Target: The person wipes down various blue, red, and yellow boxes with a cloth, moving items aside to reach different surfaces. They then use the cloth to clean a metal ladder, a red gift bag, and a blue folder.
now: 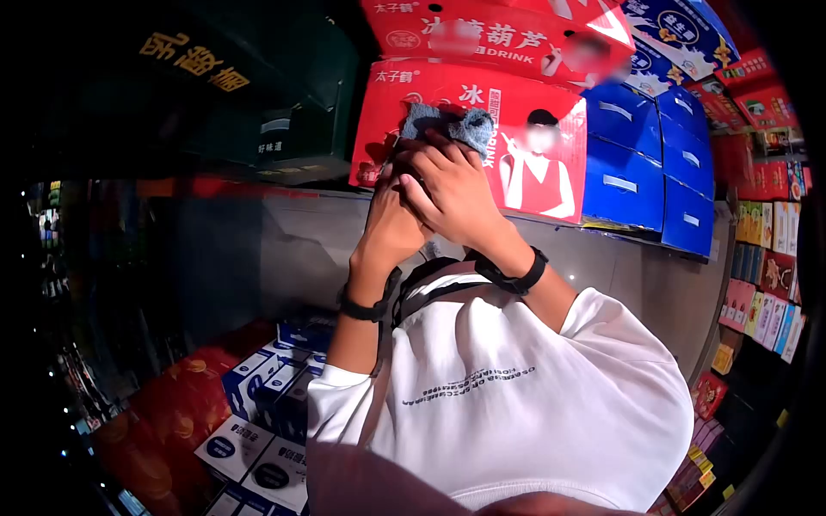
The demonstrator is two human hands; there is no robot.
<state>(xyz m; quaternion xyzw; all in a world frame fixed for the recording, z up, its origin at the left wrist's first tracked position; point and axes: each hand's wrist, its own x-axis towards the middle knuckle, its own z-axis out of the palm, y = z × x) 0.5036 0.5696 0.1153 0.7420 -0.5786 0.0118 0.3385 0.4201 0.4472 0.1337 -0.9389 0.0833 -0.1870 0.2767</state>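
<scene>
A grey-blue cloth [471,129] is bunched up in front of my two hands, against the front of a red drink carton. My right hand [452,189] lies over my left, its fingers bent around the near side of the cloth. Partly covered by it, my left hand [391,219] is closed at the cloth too, though most of its fingers are hidden. The red carton [422,82] bears white lettering and a printed figure. Both wrists carry black bands.
Another red carton [508,34] is stacked on top. Blue boxes [624,146] stand to the right, and a dark green carton [292,112] to the left. White-and-blue boxes [241,447] are stacked at lower left. Shelves of coloured packages [766,249] line the right side.
</scene>
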